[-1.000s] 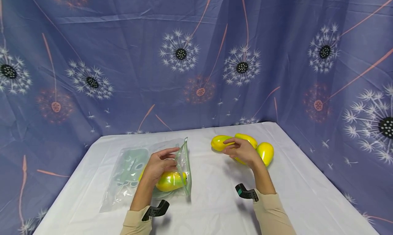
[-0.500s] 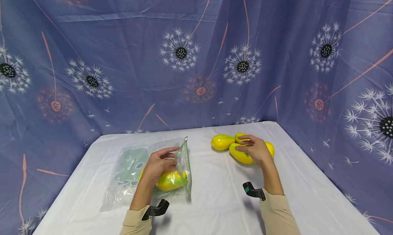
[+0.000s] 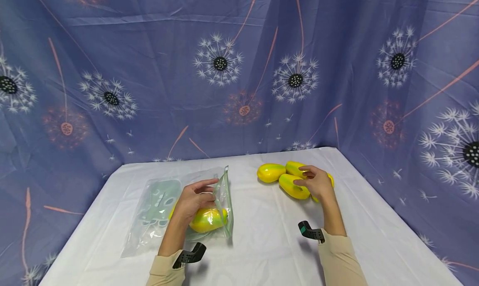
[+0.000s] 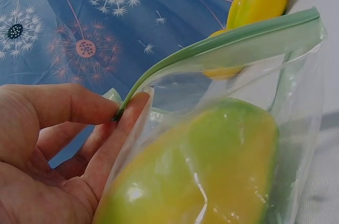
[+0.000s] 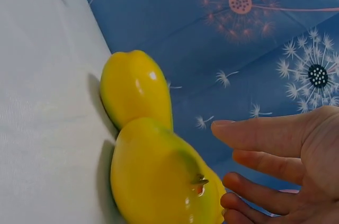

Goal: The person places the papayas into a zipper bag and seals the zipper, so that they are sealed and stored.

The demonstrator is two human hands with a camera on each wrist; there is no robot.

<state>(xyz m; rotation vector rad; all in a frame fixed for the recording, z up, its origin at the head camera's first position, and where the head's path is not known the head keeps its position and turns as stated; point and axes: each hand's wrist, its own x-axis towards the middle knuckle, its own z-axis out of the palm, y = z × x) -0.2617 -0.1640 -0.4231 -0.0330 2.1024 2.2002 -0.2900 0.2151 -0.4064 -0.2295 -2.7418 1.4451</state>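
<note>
My left hand (image 3: 192,202) pinches the green zip edge (image 4: 233,41) of a clear zip bag (image 3: 162,196) lying on the left of the table, its mouth facing right. Inside the bag, below that hand, lies a yellow-green papaya (image 3: 207,220); more yellow shows behind the wrist. On the right, my right hand (image 3: 319,185) hovers with spread, relaxed fingers over a group of papayas. Its fingertips overlap the front papaya (image 3: 290,186) in the head view and come close to its stem end in the right wrist view. The hand partly hides a papaya (image 3: 331,179) behind it.
Two more papayas, a left one (image 3: 270,173) and a back one (image 3: 293,168), lie beside the front one. A white cloth covers the table (image 3: 258,244). A blue dandelion-print curtain (image 3: 164,70) rises behind and along both sides.
My right hand has moved right across the papayas, uncovering the front one and now covering more of the rightmost. My left hand keeps its pinch on the bag's edge.
</note>
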